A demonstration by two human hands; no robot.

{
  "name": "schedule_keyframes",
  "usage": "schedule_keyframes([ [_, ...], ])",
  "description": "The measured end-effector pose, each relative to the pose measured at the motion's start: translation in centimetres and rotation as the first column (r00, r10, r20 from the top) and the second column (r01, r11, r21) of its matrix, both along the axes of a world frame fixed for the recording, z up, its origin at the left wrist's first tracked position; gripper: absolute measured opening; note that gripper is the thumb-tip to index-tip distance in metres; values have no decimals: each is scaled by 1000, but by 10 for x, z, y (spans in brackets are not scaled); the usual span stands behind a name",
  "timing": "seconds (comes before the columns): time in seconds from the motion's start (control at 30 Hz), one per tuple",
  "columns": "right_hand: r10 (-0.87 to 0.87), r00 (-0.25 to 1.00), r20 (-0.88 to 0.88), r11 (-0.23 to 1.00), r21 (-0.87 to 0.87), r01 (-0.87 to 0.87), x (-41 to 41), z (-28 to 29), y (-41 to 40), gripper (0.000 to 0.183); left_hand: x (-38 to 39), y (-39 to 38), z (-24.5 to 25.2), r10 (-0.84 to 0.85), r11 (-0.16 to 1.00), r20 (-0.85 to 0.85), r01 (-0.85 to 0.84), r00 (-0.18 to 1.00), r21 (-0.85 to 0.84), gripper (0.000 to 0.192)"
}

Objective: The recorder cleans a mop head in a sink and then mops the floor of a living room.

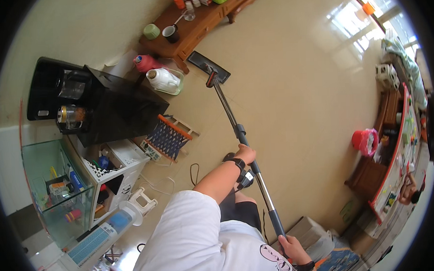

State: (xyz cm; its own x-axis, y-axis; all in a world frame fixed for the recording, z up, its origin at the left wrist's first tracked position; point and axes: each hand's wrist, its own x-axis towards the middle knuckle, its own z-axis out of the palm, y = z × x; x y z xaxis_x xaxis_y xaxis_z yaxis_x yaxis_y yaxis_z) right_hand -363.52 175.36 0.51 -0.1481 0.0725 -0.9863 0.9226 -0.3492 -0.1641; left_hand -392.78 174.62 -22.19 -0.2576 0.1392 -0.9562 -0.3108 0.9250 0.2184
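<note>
A flat floor mop with a telescopic metal pole point(264, 189) runs diagonally in front of me. My left hand point(246, 154) grips the dark sleeve partway along the pole. Near the upper end of the handle, close to my shirt, my right hand point(293, 248) is closed around the grip. The rectangular dark mop head point(209, 67) lies on the tiled floor point(291, 97), right beside the leg of a wooden sideboard point(195, 37). A small dark device with a pale label point(245, 179) is beside the pole, below my left wrist; its attachment is hidden.
Thermos jugs, one white point(163, 80) and one red point(146, 62), stand left of the mop head. Closer are a folding stool point(169, 137), a white plastic stool point(142, 201) and loose cables point(164, 180). A lined red bin point(365, 142) stands right, beside a cluttered table point(397, 165).
</note>
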Motion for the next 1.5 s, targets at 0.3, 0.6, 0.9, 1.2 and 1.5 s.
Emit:
schedule_keyframes([
  [0.3,194,980,-51,972,148,-185,-39,17,-12,35,-9,-8,-53,-68,997,-20,68,997,-43,42],
  [0.6,154,988,19,971,183,-155,13,17,-47,34,21,-22,-66,-107,993,-77,102,991,-64,41],
  [0.9,91,995,38,974,206,-96,169,26,-110,33,200,-100,-99,-188,982,132,187,973,15,45],
  [1.2,206,925,319,866,382,-324,321,136,-142,31,402,-143,-20,-620,750,455,311,639,584,32],
  [1.5,191,499,846,478,363,-800,332,268,-175,37,497,-117,97,139,896,884,-437,447,80,33],
])
